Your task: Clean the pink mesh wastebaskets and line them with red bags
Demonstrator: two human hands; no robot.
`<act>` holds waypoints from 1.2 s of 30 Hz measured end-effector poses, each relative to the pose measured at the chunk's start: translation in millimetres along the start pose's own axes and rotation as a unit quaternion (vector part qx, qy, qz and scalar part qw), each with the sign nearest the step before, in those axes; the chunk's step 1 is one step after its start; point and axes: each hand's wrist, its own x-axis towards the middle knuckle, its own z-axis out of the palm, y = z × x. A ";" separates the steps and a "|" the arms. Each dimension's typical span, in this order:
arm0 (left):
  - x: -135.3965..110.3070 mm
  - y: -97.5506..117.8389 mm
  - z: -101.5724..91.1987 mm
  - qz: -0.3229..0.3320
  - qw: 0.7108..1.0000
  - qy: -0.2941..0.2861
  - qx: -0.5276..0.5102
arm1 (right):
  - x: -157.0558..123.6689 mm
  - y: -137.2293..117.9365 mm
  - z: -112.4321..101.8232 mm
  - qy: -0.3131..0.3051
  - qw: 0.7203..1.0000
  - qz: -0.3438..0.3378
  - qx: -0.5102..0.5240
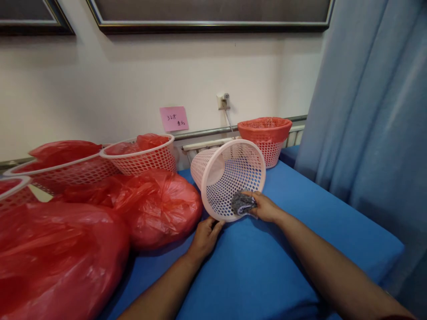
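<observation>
A pink mesh basket (213,169) lies tipped on its side on the blue surface (267,266), its mouth facing me. My left hand (204,238) grips the basket's lower rim with curled fingers. At the rim's lower right, my right hand (263,206) is closed on a grey crumpled wad (243,203), held just inside the mouth.
Red plastic bags (156,204) bulge at the left, with several pink baskets (140,155) holding red bags behind them. An upright basket lined in red (265,133) stands at the back by the wall. A blue curtain (367,111) hangs on the right.
</observation>
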 end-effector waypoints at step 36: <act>-1.6 -2.8 3.3 -0.003 1.000 -0.008 -0.008 | -6.3 -12.8 12.1 -0.127 0.985 -0.058 0.099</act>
